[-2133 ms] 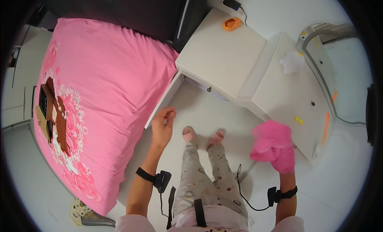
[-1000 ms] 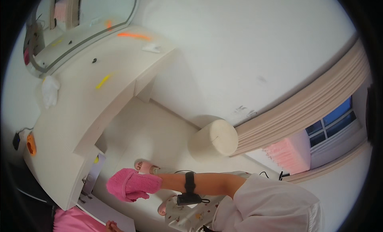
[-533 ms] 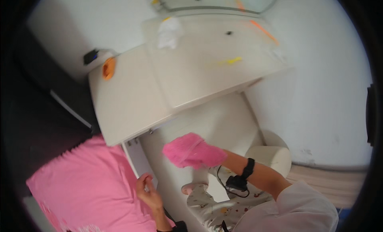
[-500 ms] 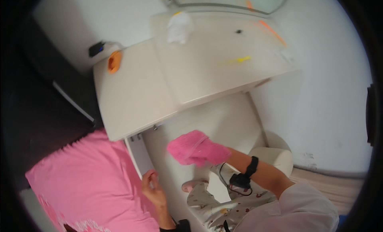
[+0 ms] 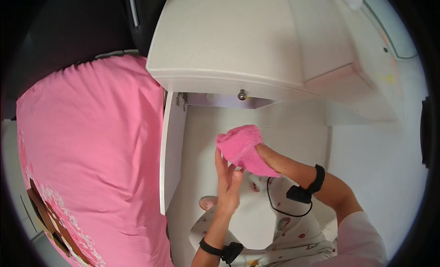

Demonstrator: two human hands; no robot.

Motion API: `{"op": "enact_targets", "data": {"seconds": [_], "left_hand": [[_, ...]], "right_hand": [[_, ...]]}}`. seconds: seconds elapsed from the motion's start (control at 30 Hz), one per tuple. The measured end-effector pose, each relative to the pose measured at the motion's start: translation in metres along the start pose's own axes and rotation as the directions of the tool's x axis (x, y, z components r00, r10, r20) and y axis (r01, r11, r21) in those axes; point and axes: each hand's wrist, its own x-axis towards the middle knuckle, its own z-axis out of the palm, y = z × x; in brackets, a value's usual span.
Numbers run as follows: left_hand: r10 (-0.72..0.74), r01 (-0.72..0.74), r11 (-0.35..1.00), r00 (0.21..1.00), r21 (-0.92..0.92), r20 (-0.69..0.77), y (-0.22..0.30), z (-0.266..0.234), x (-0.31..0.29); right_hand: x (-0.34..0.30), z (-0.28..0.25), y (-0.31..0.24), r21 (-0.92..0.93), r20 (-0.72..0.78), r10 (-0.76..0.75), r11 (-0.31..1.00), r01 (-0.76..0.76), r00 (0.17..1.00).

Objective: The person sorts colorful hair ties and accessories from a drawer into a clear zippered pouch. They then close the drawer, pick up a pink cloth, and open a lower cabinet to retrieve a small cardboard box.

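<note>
A pink terry cloth covers my right hand, and only the wrist and forearm show behind it; the fingers under the cloth are hidden. From below, my left hand holds the cloth's near left edge. Its index finger lies along that edge, the thumb points up, and the other fingertips are partly behind the fabric. Ahead of both hands is a white cabinet with a round metal knob. Its white door stands swung open to the left of my hands.
Left of the door lies a bed with a pink cover. A black padded headboard rises behind it. At the right is a white wall. My legs in patterned trousers and one foot are below my hands.
My left hand has moved from beside the door to the cloth and now holds it. The view has swung left and down, bringing the cabinet door and its lower opening closer.
</note>
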Motion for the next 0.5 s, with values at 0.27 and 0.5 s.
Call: {"op": "enact_targets", "data": {"seconds": [0.27,0.5], "left_hand": [[0.145,-0.154,0.988,0.968,-0.030,-0.206,-0.102,-0.060,0.085],[0.117,-0.207,0.927,0.951,-0.312,-0.286,-0.204,-0.093,0.127]], "right_hand": [[0.070,0.043,0.035,-0.154,0.151,-0.223,0.957,0.245,0.963],[0.107,0.038,0.094,-0.312,0.577,-0.173,0.857,0.411,0.799]]}}
